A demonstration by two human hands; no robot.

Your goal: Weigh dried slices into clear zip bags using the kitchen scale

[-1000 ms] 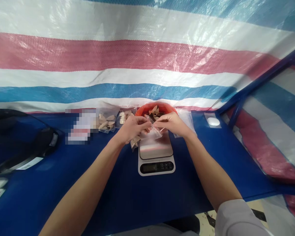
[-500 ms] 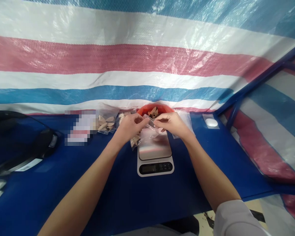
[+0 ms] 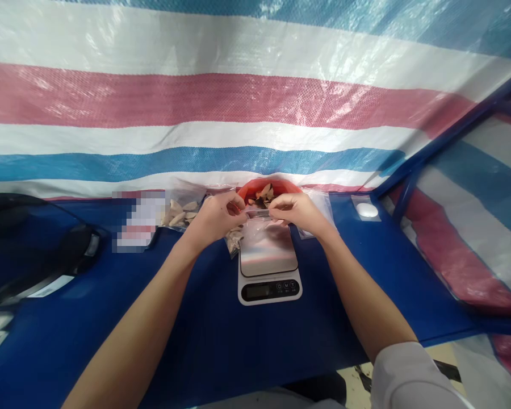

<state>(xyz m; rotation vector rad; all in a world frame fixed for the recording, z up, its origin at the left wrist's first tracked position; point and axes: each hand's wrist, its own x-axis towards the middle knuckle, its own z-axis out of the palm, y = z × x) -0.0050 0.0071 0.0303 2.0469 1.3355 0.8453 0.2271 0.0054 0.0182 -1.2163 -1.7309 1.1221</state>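
A clear plastic bag (image 3: 259, 222) is stretched between my two hands, over the back part of a kitchen scale (image 3: 268, 255). My left hand (image 3: 221, 215) pinches the bag's upper edge on one side. On the other side, my right hand (image 3: 297, 211) pinches the same edge with thumb and forefinger. I see nothing inside this bag. Just behind my fingers is a red-orange bag (image 3: 247, 187) with dried brown pieces (image 3: 263, 196) in it. The scale's display looks dark, and no figure can be read.
Clear bags of pale dried pieces (image 3: 179, 216) lie left of my hands, one bag (image 3: 235, 241) against the scale. More flat clear plastic (image 3: 323, 210) lies at right. A white oval case (image 3: 367, 210) and a black bag (image 3: 68, 255) sit on the blue table (image 3: 221, 341). Striped sheeting hangs behind.
My left hand has shifted a little left and down, moving apart from my right hand. The clear bag's edge is now pulled straighter between them.
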